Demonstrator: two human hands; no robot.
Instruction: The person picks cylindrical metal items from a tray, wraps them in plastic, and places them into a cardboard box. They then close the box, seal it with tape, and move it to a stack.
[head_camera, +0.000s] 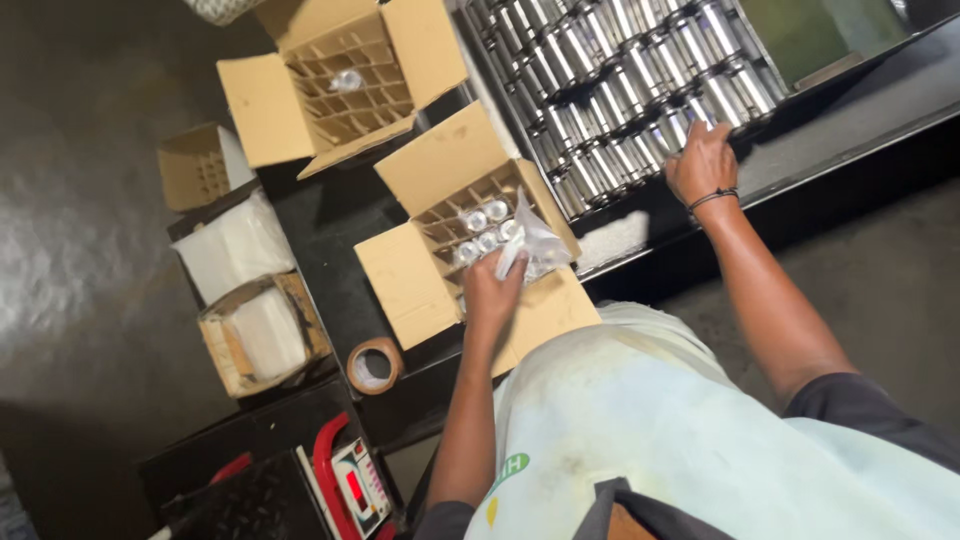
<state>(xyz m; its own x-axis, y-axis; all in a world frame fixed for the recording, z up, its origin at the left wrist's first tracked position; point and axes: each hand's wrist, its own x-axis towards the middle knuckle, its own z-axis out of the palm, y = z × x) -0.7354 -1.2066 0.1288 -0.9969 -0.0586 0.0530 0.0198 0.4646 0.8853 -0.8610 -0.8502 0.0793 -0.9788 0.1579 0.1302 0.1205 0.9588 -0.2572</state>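
Holding a crumpled clear plastic bag in the left hand, fingers pinched shut on its lower edge, right over the near divided carton. That carton sits open on the dark worktop; several cells in it already hold bagged shiny cylinders. Right hand is stretched out to the rack of metal cylinders, fingers spread loosely on the front row, touching one; can't tell if it's actually gripping. Thin dark band on that wrist. Behind the near carton, a second open divided carton with one bagged piece inside. To the left: small empty divided box, two stacks of white sheets, tape roll near the worktop edge.
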